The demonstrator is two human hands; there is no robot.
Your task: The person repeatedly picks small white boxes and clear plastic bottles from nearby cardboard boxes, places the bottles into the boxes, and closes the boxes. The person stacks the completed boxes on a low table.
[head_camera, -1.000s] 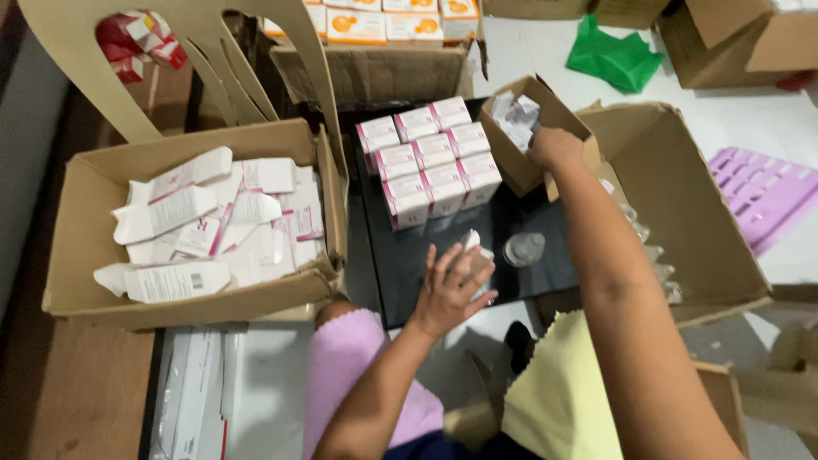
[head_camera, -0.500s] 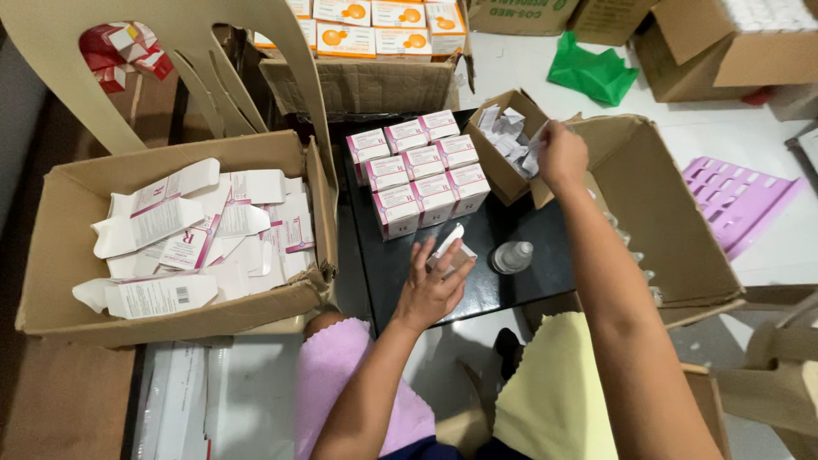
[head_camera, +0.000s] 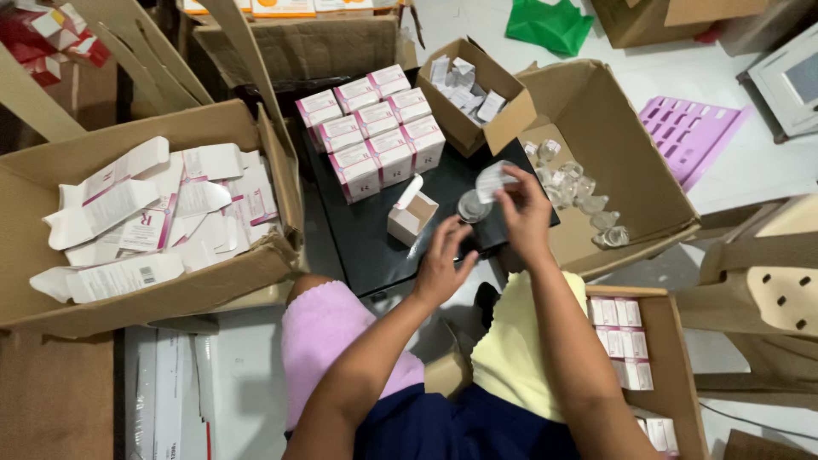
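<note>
My right hand (head_camera: 526,215) is shut on a folded white leaflet (head_camera: 494,181), held just above a small clear jar (head_camera: 469,206) that stands on the black work surface (head_camera: 366,247). My left hand (head_camera: 441,266) hovers with fingers apart just right of a small white-and-pink carton (head_camera: 411,218). The carton stands upright on the surface with its top flap open. Neither hand touches the jar as far as I can see.
Closed pink-and-white cartons (head_camera: 375,128) stand in rows behind. A small cardboard box (head_camera: 503,128) holds leaflets; a big box (head_camera: 630,183) to the right holds several jars. The box on the left (head_camera: 51,290) holds flat cartons. Filled cartons lie in a box (head_camera: 673,341) at lower right.
My right hand came back from the small leaflet box with a leaflet. My left hand has set the open carton down on the black surface and let go of it.
</note>
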